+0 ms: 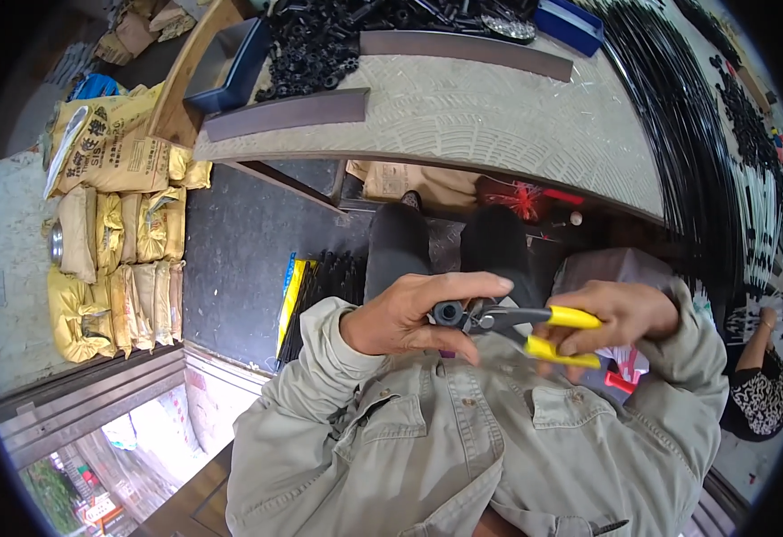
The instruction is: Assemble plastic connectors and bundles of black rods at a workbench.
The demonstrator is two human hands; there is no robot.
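My left hand (405,313) is closed round a dark tubular part (448,313), seen nearly end-on with a round hole in its end. The thumb reaches over it and a bent finger lies below. Yellow-handled pliers (563,317) are gripped in my right hand (615,318), their handles spread somewhat apart. The jaws point left and meet the side of the dark part, or come very close; whether they bite on it I cannot tell. Both hands are above my lap, in front of my shirt.
Ahead stands a workbench (499,116) with a heap of black parts (315,54), a blue bin (226,67) and dark strips (463,52). Long black rods (669,107) lie at its right. Yellow sacks (110,143) are stacked left. Another person (758,376) sits at far right.
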